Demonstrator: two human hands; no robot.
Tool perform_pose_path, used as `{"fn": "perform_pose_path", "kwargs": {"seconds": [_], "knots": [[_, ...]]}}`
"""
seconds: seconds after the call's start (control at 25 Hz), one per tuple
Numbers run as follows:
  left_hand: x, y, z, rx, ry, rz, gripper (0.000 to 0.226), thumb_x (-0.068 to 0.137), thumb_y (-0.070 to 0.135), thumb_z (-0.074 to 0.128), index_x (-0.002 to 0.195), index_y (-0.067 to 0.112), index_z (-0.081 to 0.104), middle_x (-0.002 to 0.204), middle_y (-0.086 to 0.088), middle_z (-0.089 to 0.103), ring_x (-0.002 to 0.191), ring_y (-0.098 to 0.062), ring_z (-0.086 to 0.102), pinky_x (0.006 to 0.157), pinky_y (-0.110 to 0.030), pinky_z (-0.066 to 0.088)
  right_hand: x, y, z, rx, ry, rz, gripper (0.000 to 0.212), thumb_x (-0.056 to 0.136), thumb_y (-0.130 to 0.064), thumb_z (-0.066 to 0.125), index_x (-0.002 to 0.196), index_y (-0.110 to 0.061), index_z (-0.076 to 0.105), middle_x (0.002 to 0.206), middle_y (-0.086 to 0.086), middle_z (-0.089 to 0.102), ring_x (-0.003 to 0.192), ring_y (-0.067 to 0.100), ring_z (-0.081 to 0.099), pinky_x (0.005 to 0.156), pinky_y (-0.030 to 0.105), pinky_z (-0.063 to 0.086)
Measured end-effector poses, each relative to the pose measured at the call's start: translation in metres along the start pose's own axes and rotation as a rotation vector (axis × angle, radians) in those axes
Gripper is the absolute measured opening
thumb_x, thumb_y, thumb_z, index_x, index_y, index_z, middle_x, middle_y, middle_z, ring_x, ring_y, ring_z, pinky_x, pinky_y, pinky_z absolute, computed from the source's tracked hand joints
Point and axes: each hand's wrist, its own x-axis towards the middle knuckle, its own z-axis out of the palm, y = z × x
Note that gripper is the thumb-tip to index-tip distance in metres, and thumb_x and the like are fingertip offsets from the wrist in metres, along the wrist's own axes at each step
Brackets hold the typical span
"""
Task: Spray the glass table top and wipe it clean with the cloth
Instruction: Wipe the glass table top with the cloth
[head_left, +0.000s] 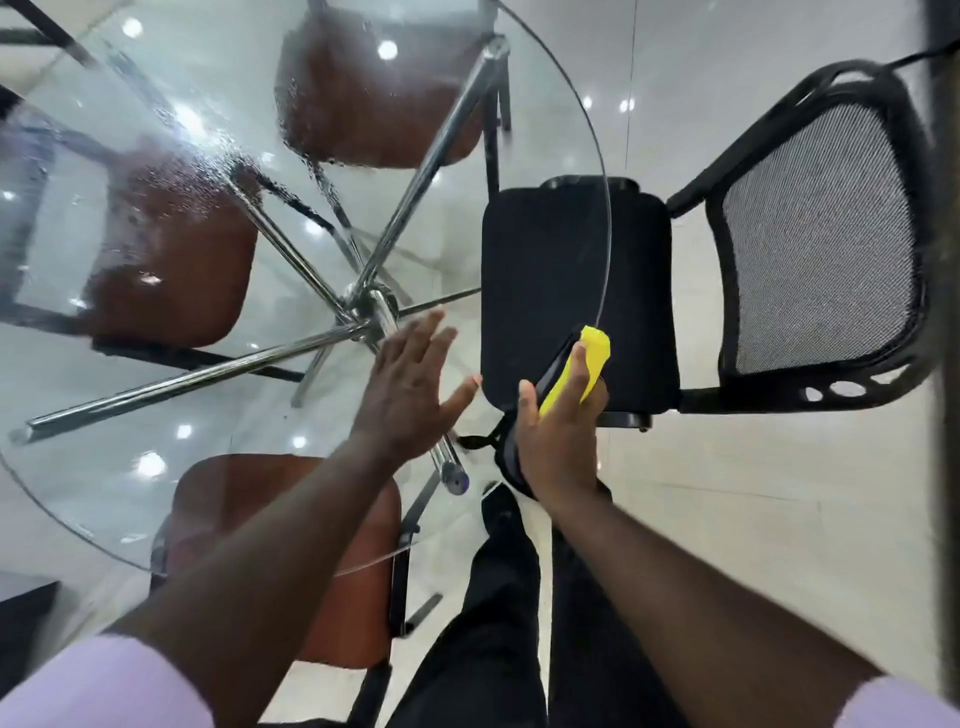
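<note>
The round glass table top (171, 483) fills the left and middle of the view, and spray droplets (218, 171) cover its far part. My left hand (410, 384) lies over the near glass with straight, spread fingers and holds nothing. At the table's right edge my right hand (561, 441) grips a yellow and black object (592, 358). It looks like the spray bottle's head, and its lower part is hidden under the hand. I see no cloth that I can tell apart.
Chrome table legs (363, 306) cross under the glass. Brown chairs (171, 260) stand beneath it at the left, the far side and the near side. A black mesh office chair (815, 234) stands at the right, its seat partly under the rim. My dark trouser legs (498, 623) are below.
</note>
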Motion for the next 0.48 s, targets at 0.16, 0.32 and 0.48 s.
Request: {"fn": "perform_pose_path", "kwargs": {"seconds": [0.16,0.32,0.48], "knots": [[0.001,0.039,-0.043,-0.329,-0.137,-0.067,0.059,0.097,0.052,0.065,0.147,0.022,0.054,0.155,-0.002,0.054,0.143,-0.020,0.049,0.122,-0.040,0.039,0.047,-0.011,-0.085,0.119,-0.095,0.005,0.073,0.105,-0.036,0.066,0.168,-0.038,0.029,0.159,0.010,0.047,0.136,0.031,0.058,0.111,0.039,0.043],[0.036,0.116,-0.125,-0.656,-0.205,-0.016,0.042,0.094,0.048,0.074,0.126,0.023,0.069,0.111,0.004,0.079,0.096,-0.010,0.076,0.092,-0.037,0.063,0.053,-0.053,-0.216,0.604,-0.208,0.025,0.060,0.102,-0.033,0.074,0.154,-0.037,0.043,0.147,0.008,0.064,0.113,0.027,0.071,0.098,0.045,0.061],[0.053,0.243,-0.212,-1.101,-0.314,0.096,0.046,0.091,0.044,0.078,0.126,0.017,0.067,0.112,-0.005,0.080,0.099,-0.030,0.078,0.092,-0.050,0.064,0.027,-0.084,-0.338,0.767,-0.279,-0.159,0.057,0.102,-0.018,0.068,0.155,-0.028,0.050,0.133,0.015,0.073,0.105,0.026,0.078,0.084,0.035,0.062]]}}
